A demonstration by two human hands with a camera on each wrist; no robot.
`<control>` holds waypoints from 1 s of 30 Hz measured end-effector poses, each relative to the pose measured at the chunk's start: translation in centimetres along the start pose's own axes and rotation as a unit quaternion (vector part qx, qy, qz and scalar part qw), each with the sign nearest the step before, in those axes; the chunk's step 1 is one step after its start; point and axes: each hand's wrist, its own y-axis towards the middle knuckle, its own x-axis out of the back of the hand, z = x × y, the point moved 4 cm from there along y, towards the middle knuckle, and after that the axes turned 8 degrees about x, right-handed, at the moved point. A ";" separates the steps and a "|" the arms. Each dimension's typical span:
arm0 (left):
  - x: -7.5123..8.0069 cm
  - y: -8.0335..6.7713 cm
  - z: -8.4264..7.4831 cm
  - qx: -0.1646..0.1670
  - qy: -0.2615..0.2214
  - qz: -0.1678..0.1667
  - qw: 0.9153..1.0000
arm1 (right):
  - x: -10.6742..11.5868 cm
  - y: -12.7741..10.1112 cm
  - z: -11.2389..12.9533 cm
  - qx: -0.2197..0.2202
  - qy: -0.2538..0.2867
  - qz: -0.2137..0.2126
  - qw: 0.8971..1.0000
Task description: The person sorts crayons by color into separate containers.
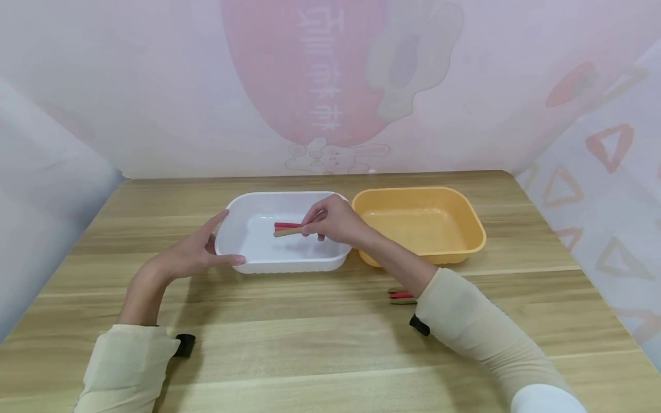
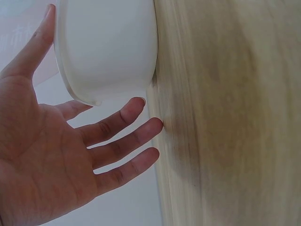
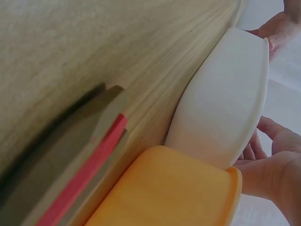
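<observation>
My right hand (image 1: 333,219) is over the white basin (image 1: 289,267), pinching a thin tan stick (image 1: 287,232) between thumb and fingers. Red sticks (image 1: 289,225) lie alongside it. I cannot tell whether the red ones are also gripped or rest on the basin floor. At the basin's left end, my left hand (image 1: 193,252) touches the rim with thumb and index finger spread apart. In the left wrist view the other fingers of the left hand (image 2: 51,155) extend loosely under the rim, apart from the white wall (image 2: 108,42). The held sticks are out of sight in the right wrist view.
A yellow basin (image 1: 418,252) stands right beside the white one. Several red and tan sticks (image 1: 400,296) lie on the wooden table (image 1: 289,344) in front of it, partly hidden by the right sleeve (image 1: 465,315). A printed wall (image 1: 170,115) rises behind the table.
</observation>
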 end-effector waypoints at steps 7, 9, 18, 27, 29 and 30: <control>0.0 -0.1 -0.1 -0.005 -0.015 0.003 1.000 | 0.1 0.6 -0.1 -0.011 -0.015 -0.010 1.000; -0.1 -0.1 -0.1 -0.005 -0.014 0.003 1.000 | 0.2 0.8 -0.2 -0.017 -0.018 -0.014 1.000; -0.1 0.2 -0.2 -0.009 -0.002 0.003 1.000 | 0.0 1.5 -0.6 -0.029 -0.032 -0.020 0.999; -0.1 0.2 -0.2 -0.005 -0.003 0.004 1.000 | -0.5 2.3 -0.4 -0.047 -0.059 -0.018 0.997; -0.2 0.2 -0.2 -0.004 0.000 0.004 1.000 | -0.6 2.5 -0.5 -0.047 -0.066 -0.016 0.997; -0.2 0.3 -0.1 -0.004 0.000 0.004 1.000 | -0.6 2.6 -0.6 -0.045 -0.069 -0.014 0.997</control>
